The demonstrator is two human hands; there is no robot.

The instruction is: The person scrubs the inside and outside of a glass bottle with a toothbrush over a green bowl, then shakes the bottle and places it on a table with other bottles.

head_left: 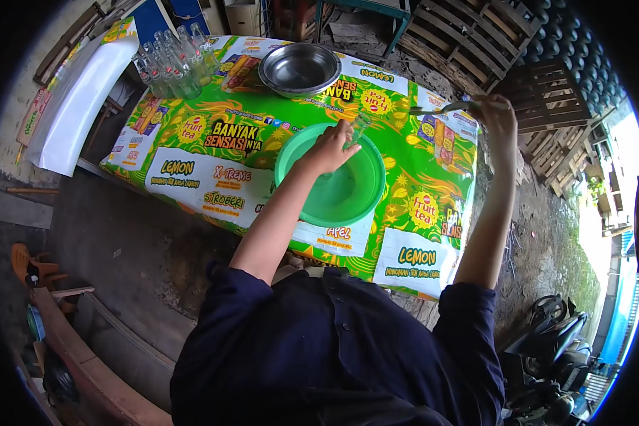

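Note:
A green plastic basin [330,202] stands near the front edge of the table. Over its far rim my left hand [330,148] is closed round a clear glass bottle [361,125], which lies tilted away from me. My right hand [493,112] is raised at the right edge of the table, fingers wrapped round the handle of a long, thin brush [440,109] that points left. Beyond the basin sits a round metal bowl [300,69], touched by neither hand.
Several clear glass bottles [175,62] stand grouped at the table's far left corner. A patterned green and white cover [263,121] lies over the table. Wooden pallets [468,35] are behind it, and parked motorcycles [554,341] are at the lower right.

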